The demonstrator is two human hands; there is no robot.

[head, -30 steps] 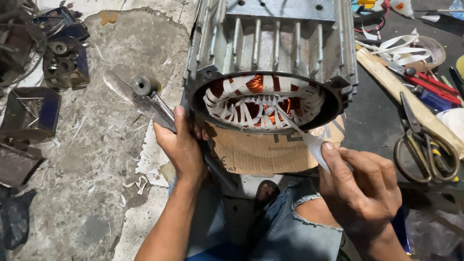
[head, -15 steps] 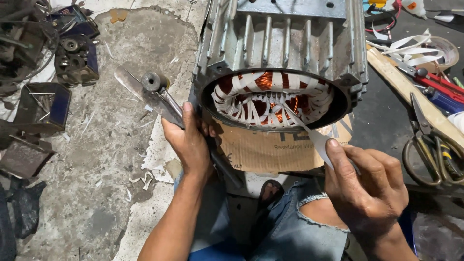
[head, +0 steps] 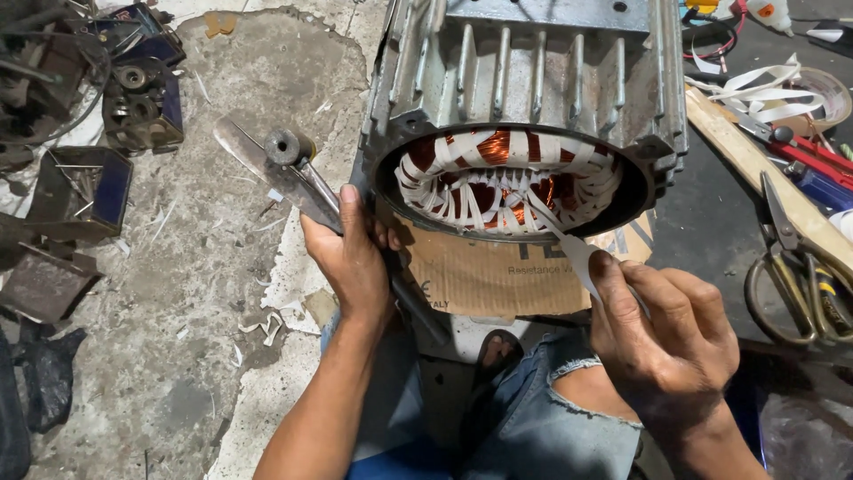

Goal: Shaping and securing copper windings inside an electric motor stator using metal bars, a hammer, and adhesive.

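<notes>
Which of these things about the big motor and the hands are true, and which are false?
1. The right hand pinches a white strip that runs into the copper windings. True.
2. The left hand holds scissors. False: it rests against the motor housing; the scissors lie on the right.
3. Cardboard lies under the motor. True.
4. The windings are blue. False: they are copper-orange with white ties.

Motor housing (head: 533, 80) on cardboard (head: 498, 271); scissors (head: 786, 267) right; metal tool (head: 293, 173) left; scrap parts (head: 80, 107) far left.
</notes>
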